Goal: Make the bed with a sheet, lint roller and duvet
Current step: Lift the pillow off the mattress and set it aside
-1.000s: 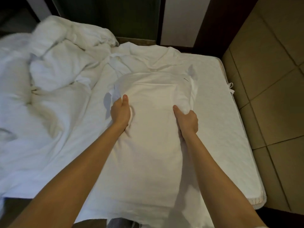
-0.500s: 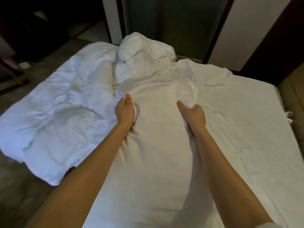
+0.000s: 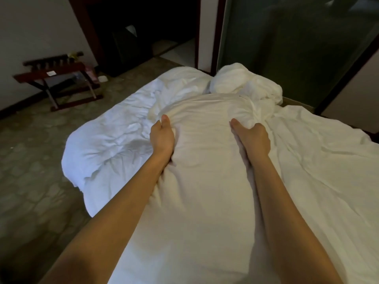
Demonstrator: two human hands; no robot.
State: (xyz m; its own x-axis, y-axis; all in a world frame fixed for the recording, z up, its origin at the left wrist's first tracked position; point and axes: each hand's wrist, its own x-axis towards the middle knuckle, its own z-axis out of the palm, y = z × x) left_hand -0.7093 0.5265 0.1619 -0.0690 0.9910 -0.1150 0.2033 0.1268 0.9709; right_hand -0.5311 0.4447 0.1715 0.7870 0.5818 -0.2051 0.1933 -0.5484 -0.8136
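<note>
Both arms reach forward over the bed. My left hand (image 3: 161,138) and my right hand (image 3: 253,138) each grip a side of a white folded sheet (image 3: 205,171) that hangs down towards me in a long panel. A crumpled white duvet (image 3: 114,140) lies on the left part of the bed and spills over its left edge. A bunched white heap (image 3: 246,84) of bedding sits at the far end. More white sheet (image 3: 328,160) covers the mattress to the right. No lint roller is in sight.
A dark wooden luggage rack (image 3: 59,78) stands on the patterned floor (image 3: 30,160) at the far left, against a pale wall. A dark glass panel (image 3: 287,48) rises behind the bed's far end, with a dark doorway (image 3: 143,33) to its left.
My view has swung left: the tiled floor on the right is gone and the luggage rack and left floor have appeared. Both hands keep the same grip on the sheet.
</note>
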